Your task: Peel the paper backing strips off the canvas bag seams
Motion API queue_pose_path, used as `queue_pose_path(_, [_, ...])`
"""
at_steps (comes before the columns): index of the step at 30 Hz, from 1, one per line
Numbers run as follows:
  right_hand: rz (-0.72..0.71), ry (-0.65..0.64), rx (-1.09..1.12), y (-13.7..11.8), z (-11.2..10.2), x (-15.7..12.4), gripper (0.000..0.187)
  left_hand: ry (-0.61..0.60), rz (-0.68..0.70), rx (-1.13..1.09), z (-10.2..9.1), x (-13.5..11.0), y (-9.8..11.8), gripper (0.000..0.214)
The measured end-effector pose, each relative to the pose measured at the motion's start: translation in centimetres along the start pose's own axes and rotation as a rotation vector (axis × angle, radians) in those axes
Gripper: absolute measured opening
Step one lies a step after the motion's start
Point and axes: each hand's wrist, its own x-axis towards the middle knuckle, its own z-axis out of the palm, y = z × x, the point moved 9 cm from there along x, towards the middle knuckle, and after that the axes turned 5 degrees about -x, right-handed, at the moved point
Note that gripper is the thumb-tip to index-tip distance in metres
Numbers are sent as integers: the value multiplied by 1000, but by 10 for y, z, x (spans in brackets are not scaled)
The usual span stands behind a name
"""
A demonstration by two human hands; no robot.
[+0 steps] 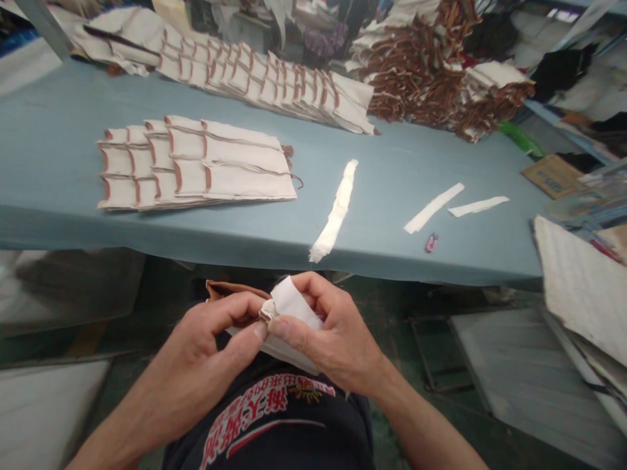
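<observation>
Just in front of my body, both hands grip a cream fabric piece (pixel 294 352) with a brown edge. My left hand (pixel 210 352) pinches its bunched end between thumb and fingers. Close against it, my right hand (pixel 333 326) is closed on a white strip (pixel 292 301), which stands up over the bunched cloth, and on the cloth itself. Fingers cover much of the piece, so its full shape is hidden. Beyond my hands, a stack of white strips (pixel 337 212) lies near the table's front edge.
The blue-covered table (pixel 372 241) holds layered cream pieces (pixel 196 160), a longer row of them (pixel 264 81) and a tall brown-and-cream pile (pixel 416 78). Two loose strips (pixel 434 207) lie to the right, by a small pink thread snipper (pixel 431 243). Boards (pixel 578 287) lean at far right.
</observation>
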Motion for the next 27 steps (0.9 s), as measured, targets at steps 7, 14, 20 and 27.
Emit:
queue_pose_path(7, [29, -149, 130, 8, 5, 7, 42, -58, 21, -26, 4, 1, 1, 28])
queue_pose_path(14, [-29, -64, -100, 2, -4, 6, 29, -108, -21, -48, 10, -6, -15, 30])
queue_pose_path(20, [-129, 19, -292, -7, -4, 5, 21, -3, 24, -14, 8, 3, -10, 30])
queue_pose_path(27, [-136, 60, -318, -5, -6, 8, 19, 12, 85, 22, 3, -2, -11, 28])
